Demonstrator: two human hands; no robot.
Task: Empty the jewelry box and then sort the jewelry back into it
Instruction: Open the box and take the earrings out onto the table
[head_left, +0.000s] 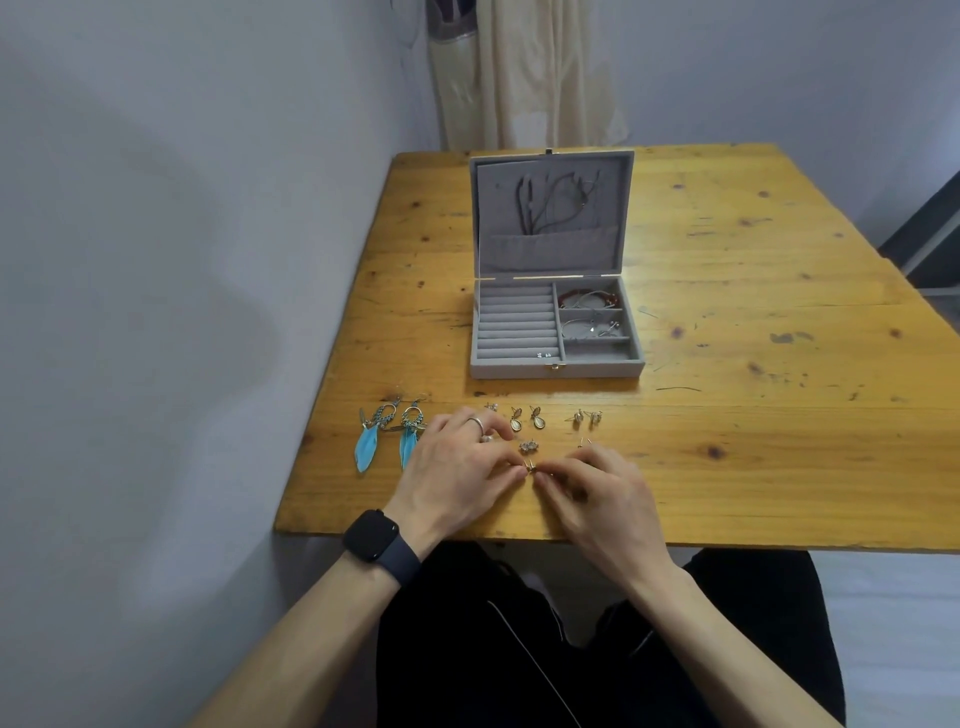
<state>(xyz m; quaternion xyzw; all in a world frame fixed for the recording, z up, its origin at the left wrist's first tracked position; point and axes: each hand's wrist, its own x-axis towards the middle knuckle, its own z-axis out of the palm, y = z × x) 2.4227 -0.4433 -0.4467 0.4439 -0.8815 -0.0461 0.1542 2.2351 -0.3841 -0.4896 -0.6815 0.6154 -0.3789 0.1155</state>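
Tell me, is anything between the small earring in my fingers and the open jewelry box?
Yes. Small earring must pass the row of earrings lying on the table short of the jewelry box. Lifted over them, nothing visible blocks it; the lid is open.

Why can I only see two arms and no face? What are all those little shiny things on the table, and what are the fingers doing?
The camera sits on the person's head, looking down, so you see only their arms. On the wooden table stands an open grey jewelry box with a few pieces in it. In front lie blue feather earrings and several small earrings in a row. The left hand, with a watch on its wrist, and the right hand together pinch one tiny gold earring between their fingertips.
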